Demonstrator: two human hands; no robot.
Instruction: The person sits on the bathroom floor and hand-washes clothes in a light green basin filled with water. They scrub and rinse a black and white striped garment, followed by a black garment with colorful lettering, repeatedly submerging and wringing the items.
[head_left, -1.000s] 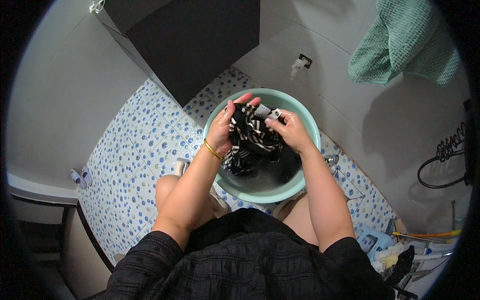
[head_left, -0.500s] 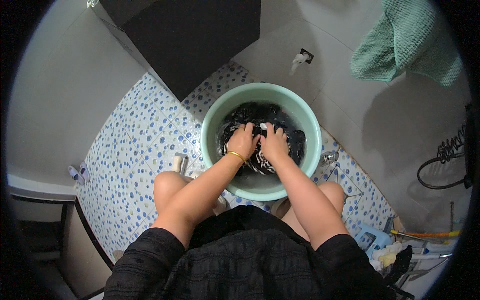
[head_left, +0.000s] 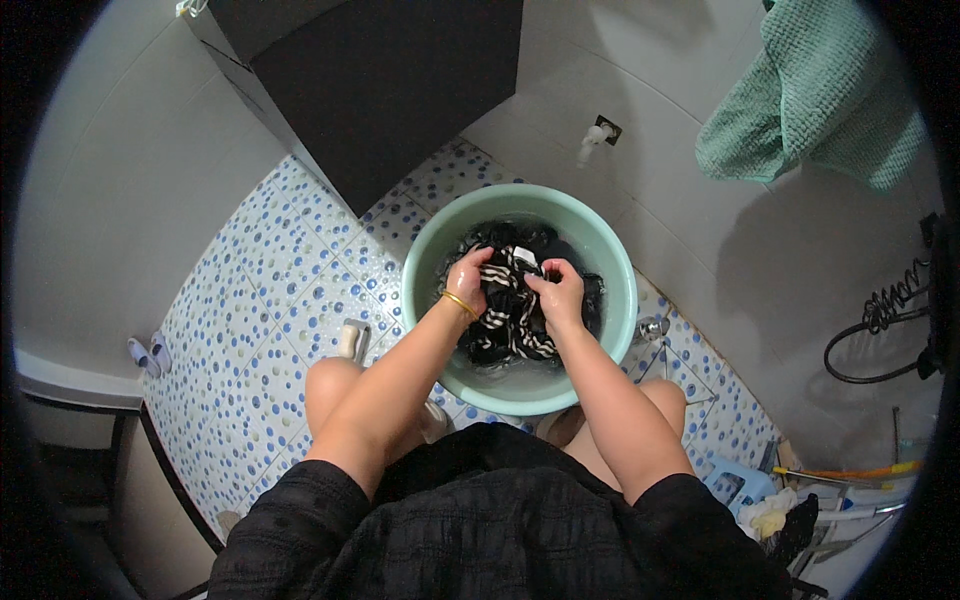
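A pale green basin (head_left: 622,330) stands on the floor between my knees, with dark wet cloth and greyish water in it. On top lies a black garment with white stripes (head_left: 512,305), a small white label (head_left: 524,257) showing near its upper edge. At the garment's left side my left hand (head_left: 467,281), a gold bangle at its wrist, has its fingers curled round the cloth. Opposite it, my right hand (head_left: 560,291) pinches the right part between thumb and bent fingers. Some fingertips are hidden in the folds.
A white-handled brush (head_left: 350,340) lies by my left knee. A dark cabinet (head_left: 390,90) stands beyond the basin. On the right are a wall tap (head_left: 597,140), a hanging green towel (head_left: 800,110), a coiled black hose (head_left: 880,320) and a blue plastic item (head_left: 738,484).
My hands have moved apart, the left one leftward and the right one rightward, spreading the striped garment. More of its stripes and label show. The view has shifted slightly.
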